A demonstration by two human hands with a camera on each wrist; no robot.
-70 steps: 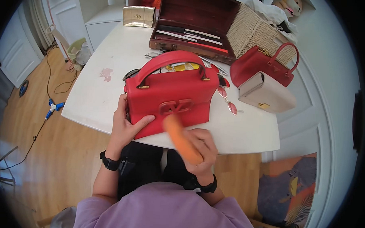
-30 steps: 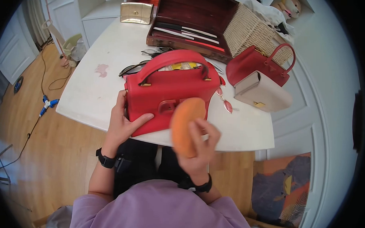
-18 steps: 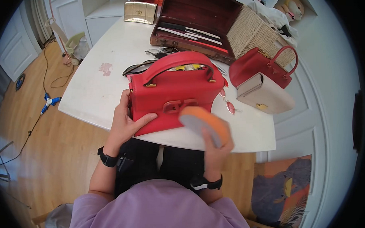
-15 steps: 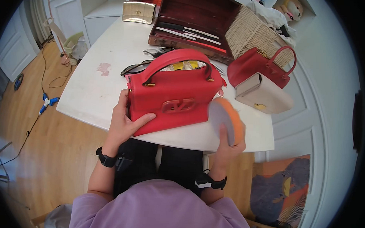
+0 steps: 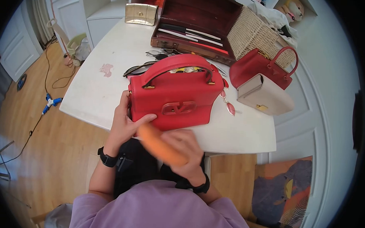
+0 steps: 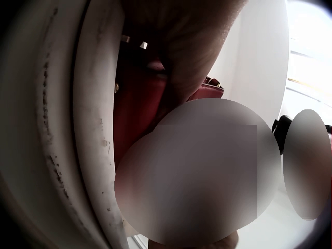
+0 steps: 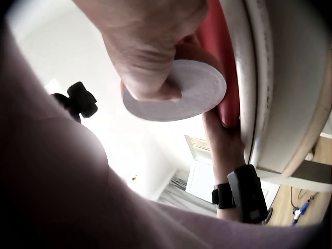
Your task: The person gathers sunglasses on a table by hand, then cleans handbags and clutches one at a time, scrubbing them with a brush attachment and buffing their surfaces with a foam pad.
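A red handbag (image 5: 175, 87) with a top handle and a V-shaped clasp stands upright near the front edge of the white table. My left hand (image 5: 127, 118) grips its lower left side, thumb on the front and fingers behind. In my right hand (image 5: 188, 149) is an oval orange sponge (image 5: 162, 148), motion-blurred, held below the bag's lower left front beside the left thumb. The right wrist view shows the sponge's flat grey face (image 7: 194, 96) with the thumb pressed on it. In the left wrist view, blurred ovals hide much of the scene around the handbag (image 6: 137, 101).
Several glasses (image 5: 140, 68) lie behind and beside the handbag. At the back stand a gold purse (image 5: 141, 14), an open dark-red case (image 5: 197, 48) holding flat strips, and a wicker basket (image 5: 251, 34). A dark-red bag (image 5: 252, 68) and beige bag (image 5: 265, 94) sit on the right.
The right hand moves the sponge back and forth over the bag's front, swings right of it, then comes back low to the left. The left hand keeps its grip on the bag.
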